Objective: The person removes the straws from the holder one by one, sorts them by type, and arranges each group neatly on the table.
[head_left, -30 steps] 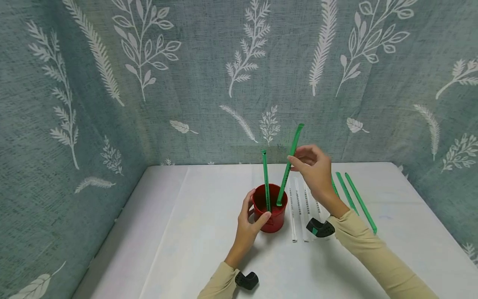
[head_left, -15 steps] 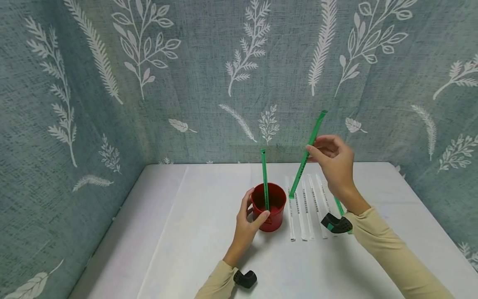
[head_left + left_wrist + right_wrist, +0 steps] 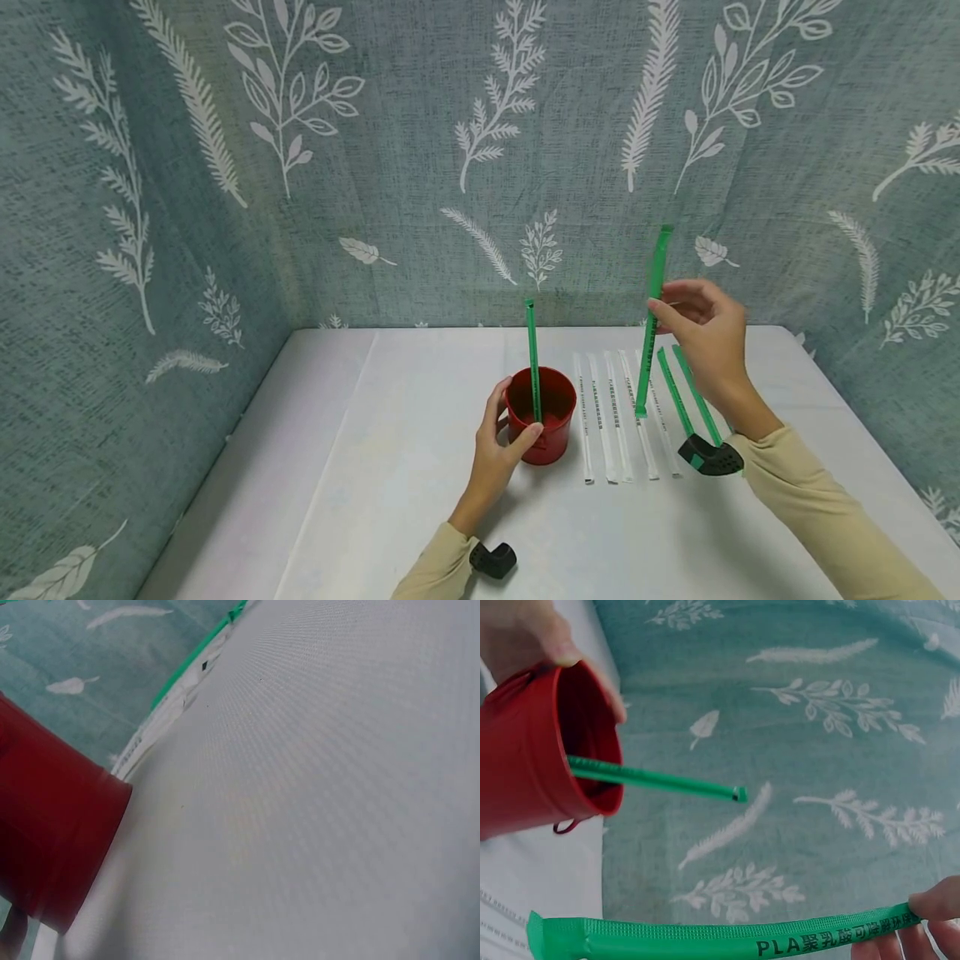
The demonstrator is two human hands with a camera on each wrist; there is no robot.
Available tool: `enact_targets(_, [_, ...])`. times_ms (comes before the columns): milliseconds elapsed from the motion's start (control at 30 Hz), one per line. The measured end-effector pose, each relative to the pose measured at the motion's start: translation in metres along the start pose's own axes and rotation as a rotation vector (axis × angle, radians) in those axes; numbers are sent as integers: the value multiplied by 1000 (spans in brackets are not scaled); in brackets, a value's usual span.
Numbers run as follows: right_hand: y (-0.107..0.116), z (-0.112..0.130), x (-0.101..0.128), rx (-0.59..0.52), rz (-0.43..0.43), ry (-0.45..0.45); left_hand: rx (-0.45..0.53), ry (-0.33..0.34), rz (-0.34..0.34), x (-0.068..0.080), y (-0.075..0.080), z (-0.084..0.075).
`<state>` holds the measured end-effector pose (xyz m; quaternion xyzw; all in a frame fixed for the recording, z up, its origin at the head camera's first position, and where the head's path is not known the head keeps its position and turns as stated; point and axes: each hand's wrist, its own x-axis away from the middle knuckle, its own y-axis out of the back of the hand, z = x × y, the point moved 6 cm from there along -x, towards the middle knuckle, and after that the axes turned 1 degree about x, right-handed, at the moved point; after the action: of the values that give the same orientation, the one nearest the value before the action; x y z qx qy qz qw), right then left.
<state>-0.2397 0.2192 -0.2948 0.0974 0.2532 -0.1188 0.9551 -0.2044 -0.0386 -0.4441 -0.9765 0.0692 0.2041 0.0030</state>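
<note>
A red cup (image 3: 542,415) stands on the white table (image 3: 375,500) with one green straw (image 3: 532,358) upright in it. My left hand (image 3: 501,446) curls round the cup's near side, thumb on the rim. My right hand (image 3: 705,333) pinches a wrapped green straw (image 3: 651,321) and holds it nearly upright above the white wrapped straws (image 3: 611,417), to the right of the cup. In the right wrist view the held straw (image 3: 720,937) runs along the bottom, with the cup (image 3: 540,750) at upper left. The left wrist view shows the cup's wall (image 3: 52,847).
Two more green straws (image 3: 686,392) lie on the table behind my right hand. Several white wrapped straws lie in a row right of the cup. A leaf-patterned curtain (image 3: 480,150) closes off the back and both sides. Black wrist cameras (image 3: 708,457) sit on both sleeves.
My right hand has lifted the wrapped green straw out of the cup and carried it rightward over the white straws. My left hand and the cup have stayed put.
</note>
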Motion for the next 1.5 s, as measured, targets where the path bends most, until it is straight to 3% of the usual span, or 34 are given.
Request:
enact_targets(267, [18, -11, 3, 156, -15, -11, -7, 2, -3, 0, 0, -1])
enact_targets(533, [34, -23, 5, 214, -13, -26, 10, 14, 2, 0, -1, -1])
enact_targets(1500, [95, -94, 26, 400, -54, -292, -12, -2, 5, 1, -1, -2])
